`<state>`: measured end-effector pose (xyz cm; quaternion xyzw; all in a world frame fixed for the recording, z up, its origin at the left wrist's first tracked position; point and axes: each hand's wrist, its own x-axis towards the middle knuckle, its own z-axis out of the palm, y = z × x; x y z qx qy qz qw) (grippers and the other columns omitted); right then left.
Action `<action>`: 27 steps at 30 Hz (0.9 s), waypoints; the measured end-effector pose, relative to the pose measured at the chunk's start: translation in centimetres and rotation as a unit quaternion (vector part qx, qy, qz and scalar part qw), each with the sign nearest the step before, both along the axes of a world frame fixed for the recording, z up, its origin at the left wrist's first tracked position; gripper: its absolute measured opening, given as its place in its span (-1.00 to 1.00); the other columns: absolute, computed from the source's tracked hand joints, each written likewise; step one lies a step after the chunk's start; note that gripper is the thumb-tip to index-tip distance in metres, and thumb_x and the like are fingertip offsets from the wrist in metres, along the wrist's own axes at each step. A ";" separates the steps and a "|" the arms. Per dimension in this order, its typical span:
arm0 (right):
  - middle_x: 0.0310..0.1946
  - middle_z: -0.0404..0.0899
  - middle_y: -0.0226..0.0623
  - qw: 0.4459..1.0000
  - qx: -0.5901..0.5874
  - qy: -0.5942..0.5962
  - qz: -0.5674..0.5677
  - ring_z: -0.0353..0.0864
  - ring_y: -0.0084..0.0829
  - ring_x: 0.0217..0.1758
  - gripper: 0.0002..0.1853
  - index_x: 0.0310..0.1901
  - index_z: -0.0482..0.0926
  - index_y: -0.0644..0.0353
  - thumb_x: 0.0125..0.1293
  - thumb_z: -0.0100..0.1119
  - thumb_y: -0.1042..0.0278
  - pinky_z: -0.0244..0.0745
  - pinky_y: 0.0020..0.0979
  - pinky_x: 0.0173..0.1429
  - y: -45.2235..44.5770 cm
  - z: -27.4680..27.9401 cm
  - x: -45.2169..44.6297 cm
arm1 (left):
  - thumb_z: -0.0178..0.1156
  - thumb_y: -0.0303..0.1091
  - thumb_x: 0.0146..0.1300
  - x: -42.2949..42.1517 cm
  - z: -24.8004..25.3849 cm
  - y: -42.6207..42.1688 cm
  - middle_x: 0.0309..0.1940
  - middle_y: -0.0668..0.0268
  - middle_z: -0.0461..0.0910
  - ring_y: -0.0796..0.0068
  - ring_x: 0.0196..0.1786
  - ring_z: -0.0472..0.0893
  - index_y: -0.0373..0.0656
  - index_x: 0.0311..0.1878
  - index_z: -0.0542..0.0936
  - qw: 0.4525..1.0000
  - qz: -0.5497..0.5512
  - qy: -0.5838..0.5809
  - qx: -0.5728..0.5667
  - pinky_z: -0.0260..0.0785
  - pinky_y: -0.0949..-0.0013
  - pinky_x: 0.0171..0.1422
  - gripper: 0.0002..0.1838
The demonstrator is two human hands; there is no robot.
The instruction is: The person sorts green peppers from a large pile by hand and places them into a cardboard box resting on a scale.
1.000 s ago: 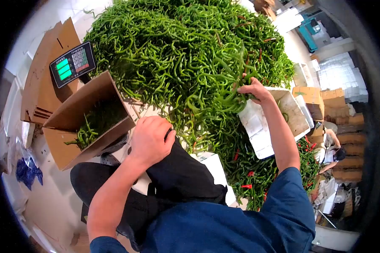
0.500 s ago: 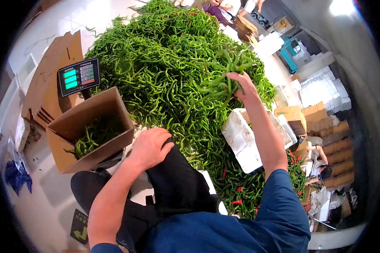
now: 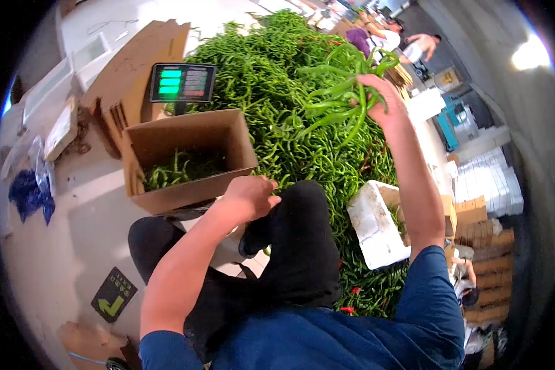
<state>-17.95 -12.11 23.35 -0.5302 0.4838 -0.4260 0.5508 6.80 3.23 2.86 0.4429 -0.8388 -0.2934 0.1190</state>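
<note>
My right hand (image 3: 382, 102) is closed around a bunch of long green chili peppers (image 3: 336, 105), raised over a large heap of the same chilies (image 3: 277, 74). Their ends fan out on both sides of the fist. Beside my knee, my left hand (image 3: 251, 196) hovers close to the near right corner of a cardboard box (image 3: 194, 192). Its fingers are loosely bent with the thumb apart, and nothing shows in them. Some green chilies (image 3: 172, 172) lie at the bottom of the box. Behind the box stands a scale display (image 3: 183, 82) with lit green readouts.
A white foam box (image 3: 376, 231) lies tilted on the heap at right. Flattened cardboard (image 3: 142, 61) leans behind the display. A floor sign with an arrow (image 3: 114, 295) is at lower left. Other people (image 3: 385, 37) are at the far side, and one is at right.
The view has turned, so the box and display appear farther right. My left hand has come off my knee toward the box. My right hand still grips the chilies, now higher in view.
</note>
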 end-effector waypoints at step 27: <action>-0.09 0.69 -0.12 0.983 0.028 -0.047 0.174 0.70 -0.25 -0.20 -0.60 0.04 0.55 0.29 0.17 0.38 0.42 0.68 -0.15 -0.23 2.6 -5.3 22.9 | 0.14 -0.56 0.37 16.3 -1.5 2.0 -0.04 0.20 0.68 0.49 -0.05 0.66 -0.32 0.17 0.57 0.579 0.498 0.632 0.131 0.58 0.46 -0.02 -0.69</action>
